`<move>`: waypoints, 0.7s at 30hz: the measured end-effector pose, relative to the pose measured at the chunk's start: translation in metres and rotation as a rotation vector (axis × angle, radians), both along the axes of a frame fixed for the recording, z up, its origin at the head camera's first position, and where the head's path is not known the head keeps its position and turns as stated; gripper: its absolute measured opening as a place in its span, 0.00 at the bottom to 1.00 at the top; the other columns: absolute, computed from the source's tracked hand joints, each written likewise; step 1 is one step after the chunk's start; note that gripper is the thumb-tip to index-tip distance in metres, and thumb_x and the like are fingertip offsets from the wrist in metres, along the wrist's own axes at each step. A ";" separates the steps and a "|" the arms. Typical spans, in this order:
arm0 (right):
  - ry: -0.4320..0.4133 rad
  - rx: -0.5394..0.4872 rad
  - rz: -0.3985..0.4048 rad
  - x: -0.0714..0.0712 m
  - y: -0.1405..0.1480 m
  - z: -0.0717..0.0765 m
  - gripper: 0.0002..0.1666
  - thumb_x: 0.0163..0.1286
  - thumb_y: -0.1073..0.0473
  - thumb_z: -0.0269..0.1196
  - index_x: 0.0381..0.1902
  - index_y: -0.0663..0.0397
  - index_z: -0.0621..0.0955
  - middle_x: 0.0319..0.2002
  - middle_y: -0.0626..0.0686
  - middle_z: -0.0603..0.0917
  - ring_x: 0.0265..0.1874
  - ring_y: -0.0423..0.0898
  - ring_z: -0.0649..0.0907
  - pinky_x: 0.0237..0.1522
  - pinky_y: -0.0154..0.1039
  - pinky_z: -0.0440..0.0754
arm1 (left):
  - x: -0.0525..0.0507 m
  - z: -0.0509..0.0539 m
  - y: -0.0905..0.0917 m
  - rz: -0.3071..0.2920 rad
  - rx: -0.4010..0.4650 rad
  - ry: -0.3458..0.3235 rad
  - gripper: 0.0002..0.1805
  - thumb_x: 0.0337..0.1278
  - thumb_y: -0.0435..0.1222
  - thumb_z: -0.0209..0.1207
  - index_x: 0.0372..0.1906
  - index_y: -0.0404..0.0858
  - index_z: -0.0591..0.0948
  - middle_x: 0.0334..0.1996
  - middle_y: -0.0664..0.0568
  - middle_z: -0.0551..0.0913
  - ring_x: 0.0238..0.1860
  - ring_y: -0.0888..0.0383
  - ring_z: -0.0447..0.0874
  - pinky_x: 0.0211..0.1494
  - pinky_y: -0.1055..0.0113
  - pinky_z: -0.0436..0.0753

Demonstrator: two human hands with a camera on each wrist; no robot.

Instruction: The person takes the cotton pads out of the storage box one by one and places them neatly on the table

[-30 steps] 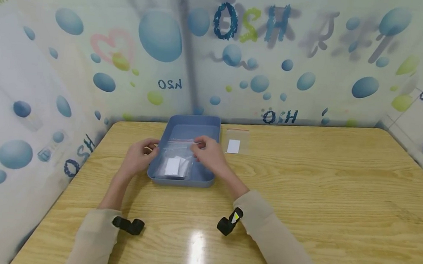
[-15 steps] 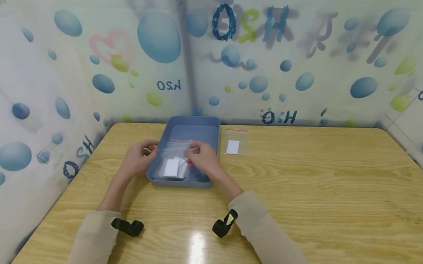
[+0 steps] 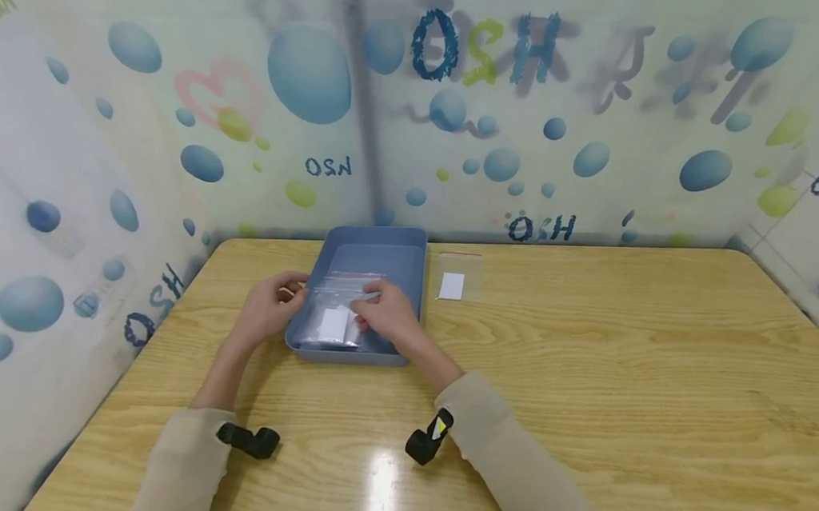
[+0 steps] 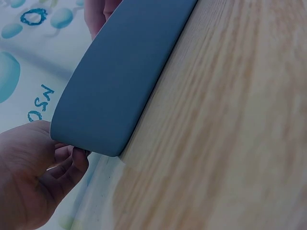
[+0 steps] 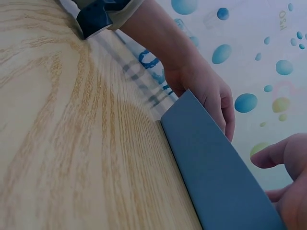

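A blue-grey plastic tray (image 3: pixel 403 265) sits at the back left of the table. Inside its near part lie several clear zip bags (image 3: pixel 335 286) with red zip lines, overlapping, with white cards (image 3: pixel 334 324) in them. My left hand (image 3: pixel 270 305) grips the tray's left wall; the left wrist view shows its fingers (image 4: pixel 72 175) curled at the wall's end. My right hand (image 3: pixel 386 314) is inside the tray over the bags' right side, and the right wrist view shows a finger (image 5: pixel 271 154) apart from the one below. Its contact with the bags is hidden.
A separate clear zip bag (image 3: pixel 471 280) with a white card lies flat to the right of the tray. The wooden table (image 3: pixel 624 369) extends right and toward me. A patterned wall covering (image 3: pixel 506 127) stands directly behind the tray.
My right hand has moved left and a little nearer to me over the bags, from their upper right edge to beside the white cards. The left hand and tray have stayed put.
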State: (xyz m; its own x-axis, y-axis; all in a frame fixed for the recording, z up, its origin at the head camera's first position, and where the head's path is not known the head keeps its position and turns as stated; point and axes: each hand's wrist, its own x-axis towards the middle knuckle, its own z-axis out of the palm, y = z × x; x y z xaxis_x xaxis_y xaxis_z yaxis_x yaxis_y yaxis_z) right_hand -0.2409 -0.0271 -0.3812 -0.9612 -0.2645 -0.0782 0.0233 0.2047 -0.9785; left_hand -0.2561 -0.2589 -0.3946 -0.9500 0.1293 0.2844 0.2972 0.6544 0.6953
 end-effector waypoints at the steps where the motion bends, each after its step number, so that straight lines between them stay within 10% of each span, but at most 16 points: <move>1: -0.006 -0.008 -0.003 0.000 -0.001 0.000 0.27 0.71 0.61 0.63 0.64 0.69 0.73 0.38 0.59 0.87 0.29 0.50 0.87 0.42 0.42 0.84 | 0.000 0.000 0.000 0.001 0.000 -0.002 0.15 0.67 0.30 0.58 0.54 0.28 0.82 0.35 0.41 0.83 0.33 0.55 0.83 0.34 0.73 0.76; 21: -0.031 -0.075 0.024 0.003 -0.010 -0.006 0.19 0.72 0.63 0.63 0.56 0.70 0.79 0.29 0.56 0.86 0.23 0.41 0.82 0.34 0.38 0.84 | 0.002 0.003 0.001 0.007 0.012 -0.025 0.15 0.68 0.30 0.57 0.55 0.28 0.82 0.37 0.39 0.83 0.36 0.49 0.84 0.35 0.73 0.76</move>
